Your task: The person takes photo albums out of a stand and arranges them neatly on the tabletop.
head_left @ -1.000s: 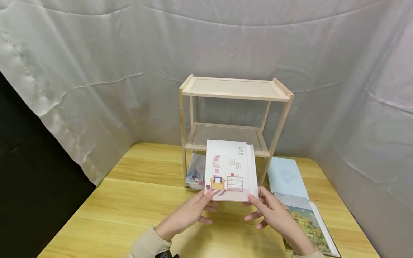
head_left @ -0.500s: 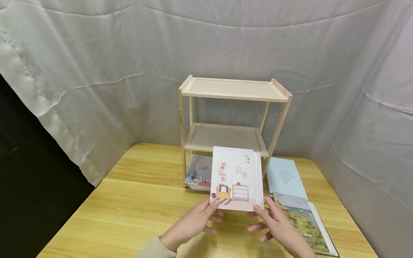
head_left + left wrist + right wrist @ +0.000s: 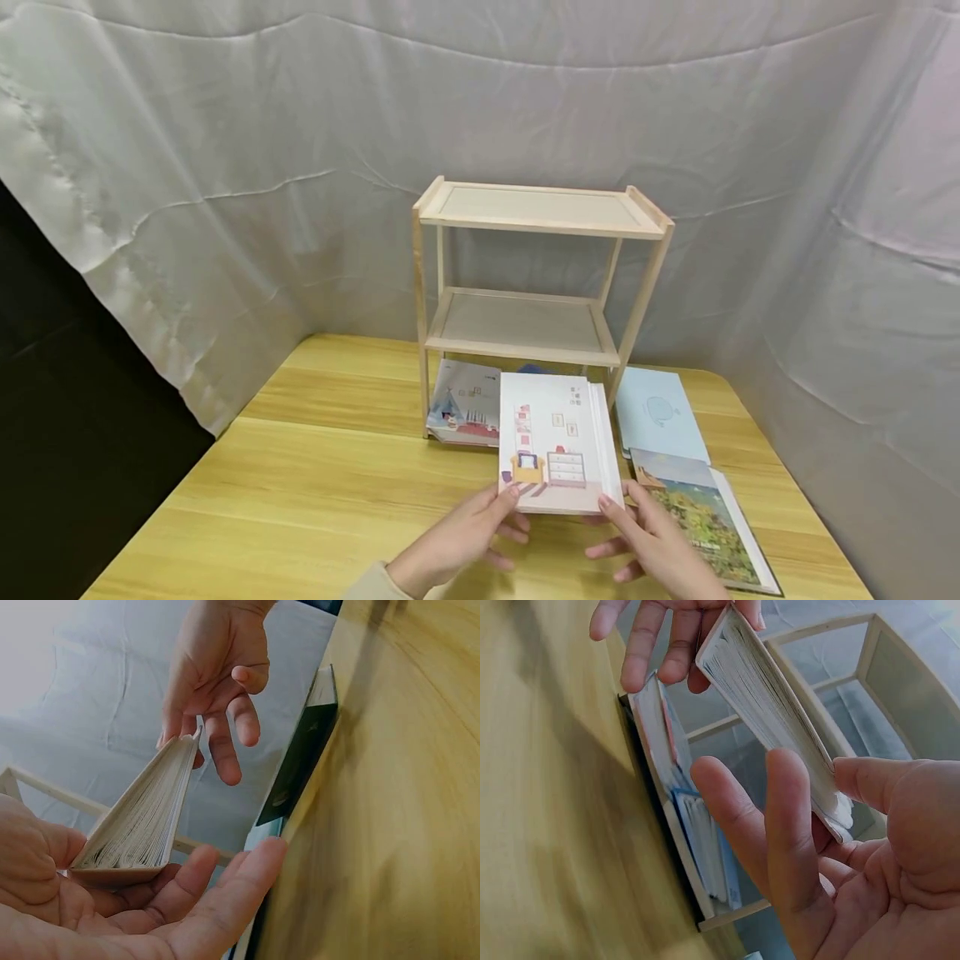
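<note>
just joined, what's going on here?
A person's left hand and right hand pinch a white rectangular book by its near edge, above the yellow wooden table, in front of a pale wooden rack. Other books rest on the rack's bottom tier. A light blue rectangular book and a landscape-covered book lie on the table at right.

Grey drapes around a wooden table suggest a curtained-off booth.
</note>
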Tool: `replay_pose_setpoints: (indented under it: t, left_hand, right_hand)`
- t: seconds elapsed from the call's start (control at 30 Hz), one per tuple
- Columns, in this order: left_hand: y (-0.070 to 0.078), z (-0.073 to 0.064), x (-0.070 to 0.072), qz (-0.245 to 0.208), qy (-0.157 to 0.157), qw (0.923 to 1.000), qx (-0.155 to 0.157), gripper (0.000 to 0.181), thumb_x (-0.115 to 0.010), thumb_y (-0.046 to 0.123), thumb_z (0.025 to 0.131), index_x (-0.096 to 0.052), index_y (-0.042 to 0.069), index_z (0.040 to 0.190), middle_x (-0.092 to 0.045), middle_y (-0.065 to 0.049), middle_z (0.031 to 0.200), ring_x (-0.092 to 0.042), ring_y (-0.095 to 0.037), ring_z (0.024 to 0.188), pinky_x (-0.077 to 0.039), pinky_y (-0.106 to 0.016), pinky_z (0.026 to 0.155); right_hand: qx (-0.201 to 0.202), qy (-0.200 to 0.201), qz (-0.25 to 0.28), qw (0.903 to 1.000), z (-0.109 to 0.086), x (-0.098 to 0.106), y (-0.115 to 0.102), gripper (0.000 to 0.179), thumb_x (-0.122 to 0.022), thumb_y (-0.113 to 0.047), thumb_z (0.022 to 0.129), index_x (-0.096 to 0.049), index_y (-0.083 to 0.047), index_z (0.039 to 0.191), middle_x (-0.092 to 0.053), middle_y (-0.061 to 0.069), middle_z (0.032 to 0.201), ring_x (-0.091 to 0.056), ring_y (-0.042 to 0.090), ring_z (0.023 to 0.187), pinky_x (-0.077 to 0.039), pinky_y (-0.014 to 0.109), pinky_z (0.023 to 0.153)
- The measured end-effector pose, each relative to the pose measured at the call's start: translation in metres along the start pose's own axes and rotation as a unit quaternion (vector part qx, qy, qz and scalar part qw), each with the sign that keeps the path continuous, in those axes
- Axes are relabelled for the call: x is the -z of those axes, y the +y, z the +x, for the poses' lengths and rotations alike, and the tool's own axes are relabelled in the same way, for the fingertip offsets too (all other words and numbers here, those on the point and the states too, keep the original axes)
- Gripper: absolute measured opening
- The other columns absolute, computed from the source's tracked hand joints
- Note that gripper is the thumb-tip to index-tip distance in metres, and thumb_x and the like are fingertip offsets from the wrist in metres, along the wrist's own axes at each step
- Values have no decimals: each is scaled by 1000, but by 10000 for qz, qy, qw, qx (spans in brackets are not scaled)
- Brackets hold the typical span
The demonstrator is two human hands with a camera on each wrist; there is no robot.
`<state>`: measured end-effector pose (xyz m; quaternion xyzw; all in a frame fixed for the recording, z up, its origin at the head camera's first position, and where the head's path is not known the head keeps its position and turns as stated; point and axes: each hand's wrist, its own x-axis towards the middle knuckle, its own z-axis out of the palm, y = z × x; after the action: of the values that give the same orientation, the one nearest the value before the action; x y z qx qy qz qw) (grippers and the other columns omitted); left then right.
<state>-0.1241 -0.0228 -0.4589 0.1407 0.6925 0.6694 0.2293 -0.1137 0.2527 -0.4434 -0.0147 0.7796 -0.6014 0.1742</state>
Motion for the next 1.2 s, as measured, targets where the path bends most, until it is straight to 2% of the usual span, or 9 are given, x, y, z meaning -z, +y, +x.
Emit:
replay_pose_setpoints:
  t: [0.13, 0.23, 0.37, 0.47, 0.73, 0.9, 1.0, 1.2]
  left_hand:
    - [-6, 3, -3, -134, 30, 9999, 78, 57, -42, 57, 103, -59, 6, 121, -62, -15, 110, -65, -25, 98, -62, -42, 72]
    - [-10, 4, -6, -176, 58, 9997, 184, 56, -43, 56, 103, -59, 5, 119, -63, -15, 106, -65, -25, 91, -62, -40, 68]
    - [-14, 5, -9, -112, 34, 9994, 318, 53, -42, 52, 105, -60, 3, 115, -63, -16, 101, -65, -25, 82, -61, -37, 63]
    - [-15, 5, -11, -12, 45, 9993, 377, 52, -41, 50, 105, -60, 2, 111, -64, -15, 97, -65, -24, 76, -60, -34, 59]
    - [-19, 4, -15, 92, 76, 9983, 579, 49, -41, 47, 106, -60, 1, 106, -65, -14, 92, -62, -21, 72, -56, -29, 56]
    - [-23, 4, -15, 91, 14, 9981, 617, 47, -41, 45, 107, -62, 3, 105, -65, -13, 89, -61, -20, 70, -55, -27, 55]
    - [-25, 3, -16, 138, 13, 9975, 687, 51, -41, 47, 107, -63, 2, 99, -66, -11, 84, -61, -18, 68, -53, -26, 55]
    - [-27, 2, -19, 178, -7, 9963, 846, 57, -42, 53, 104, -65, 2, 93, -68, -9, 81, -60, -14, 65, -48, -24, 54]
  right_hand:
    - [-14, 56, -17, 10000, -1, 0, 8, 68, -48, -54, 102, -28, -6, 147, -48, 28, 138, -73, 36, 93, -61, 49, 65]
    - [-65, 64, -47, 9999, -2, 1, 14, 67, -48, -53, 103, -30, -4, 144, -55, 25, 132, -74, 35, 92, -61, 46, 63]
    - [-178, -12, -55, 9998, -1, 2, 20, 64, -48, -53, 103, -34, -1, 140, -68, 18, 115, -74, 31, 89, -61, 41, 63]
    - [-278, -63, 46, 9996, -1, 3, 24, 66, -48, -54, 102, -35, -1, 139, -70, 15, 109, -74, 31, 88, -61, 40, 64]
    - [-490, -107, 409, 9979, -4, 4, 34, 72, -50, -58, 100, -33, -1, 140, -70, 16, 110, -73, 35, 90, -62, 47, 72]
    - [-582, -151, 443, 9972, -5, 3, 39, 75, -50, -58, 100, -31, 2, 141, -71, 15, 107, -73, 34, 89, -62, 46, 74]
    - [-621, -166, 406, 9971, -5, 3, 42, 76, -50, -58, 100, -32, 3, 140, -71, 14, 105, -73, 32, 88, -62, 45, 76]
    - [-931, -66, 652, 9935, -10, 2, 47, 81, -56, -60, 96, -32, 2, 141, -70, 13, 107, -73, 30, 88, -62, 44, 79]
